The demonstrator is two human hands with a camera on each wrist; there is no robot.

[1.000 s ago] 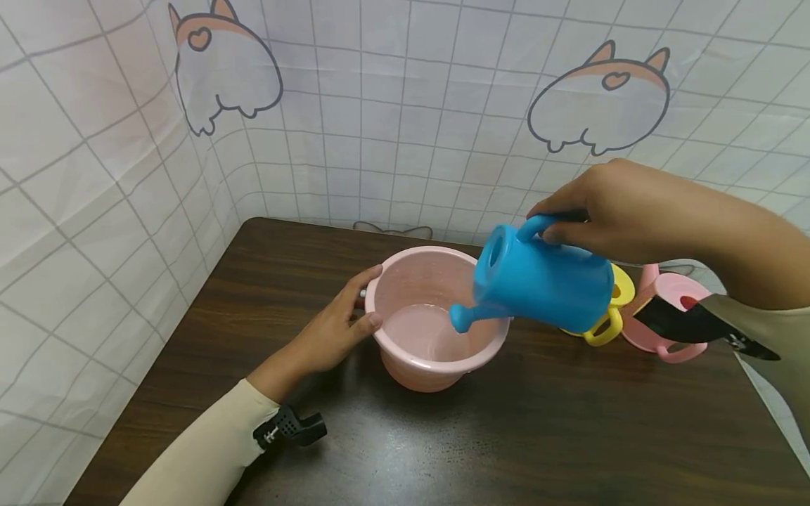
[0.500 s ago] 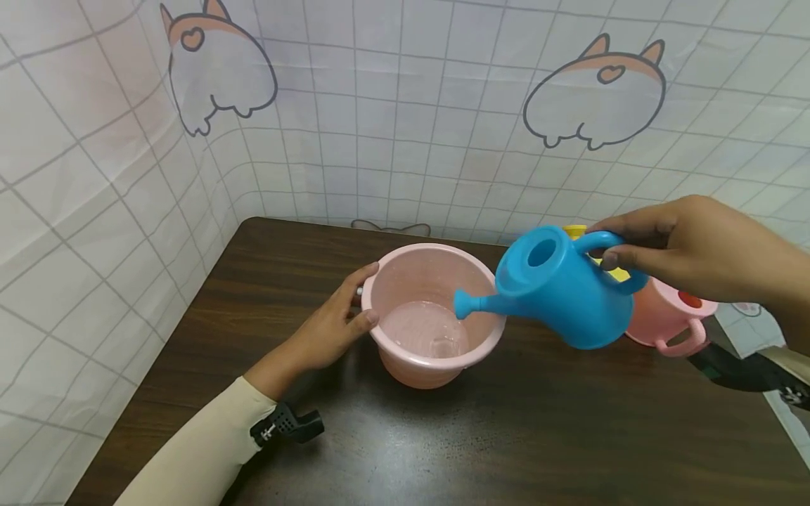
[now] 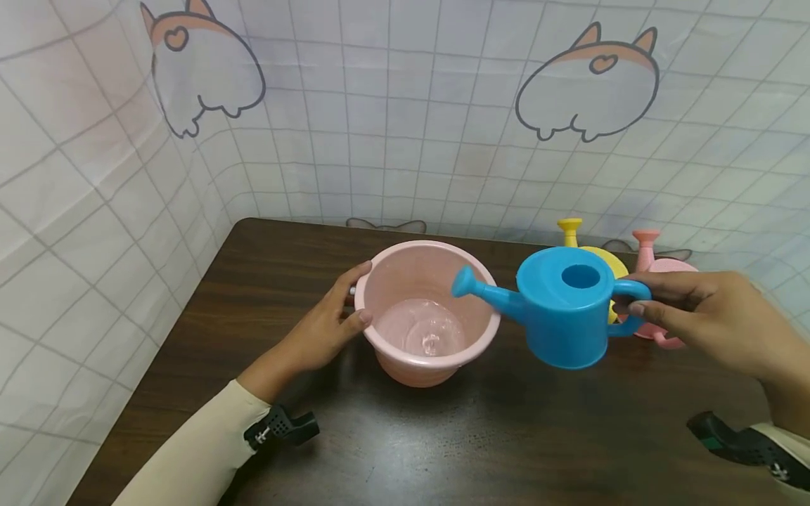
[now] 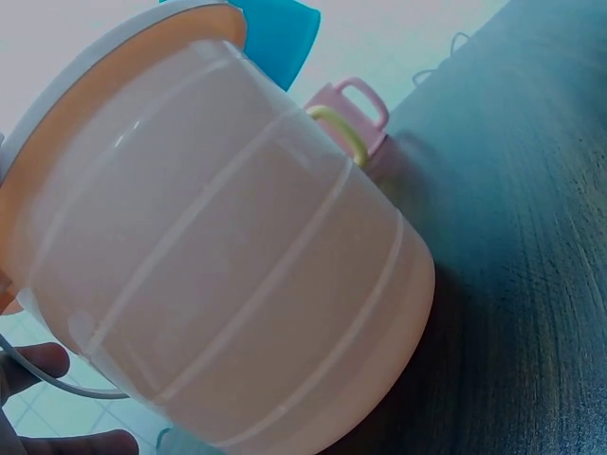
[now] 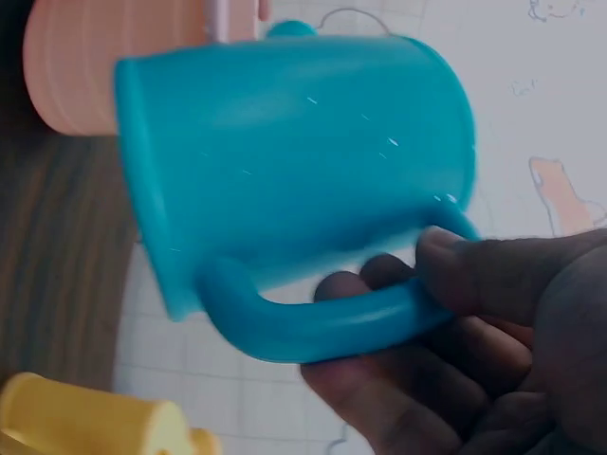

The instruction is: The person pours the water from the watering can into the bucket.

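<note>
A pink bucket (image 3: 420, 369) stands on the dark wooden table, with shallow rippled water (image 3: 427, 330) at its bottom. At the bucket's left side, my left hand (image 3: 316, 327) holds the rim, its thumb and index fingertip at the edge. In the left wrist view, two fingertips (image 4: 95, 444) show beside the bucket's thin wire handle (image 4: 71, 387). My right hand (image 3: 715, 316) grips a blue watering can (image 3: 566, 330) by its loop handle (image 5: 322, 327), thumb on one side and fingers curled round. The can is nearly level, its spout (image 3: 493, 294) reaching over the bucket's right rim.
Behind the blue can stand a yellow watering can (image 3: 604, 260) and a pink watering can (image 3: 673, 266), both partly hidden. A white grid-patterned cloth (image 3: 405, 140) borders the table (image 3: 285, 281) at the back and left. Wet specks (image 3: 443, 429) lie before the bucket.
My right hand has lowered and moved right, turning the blue watering can from tipped over the bucket to nearly level. The yellow and pink cans show more. My left hand stays at the rim.
</note>
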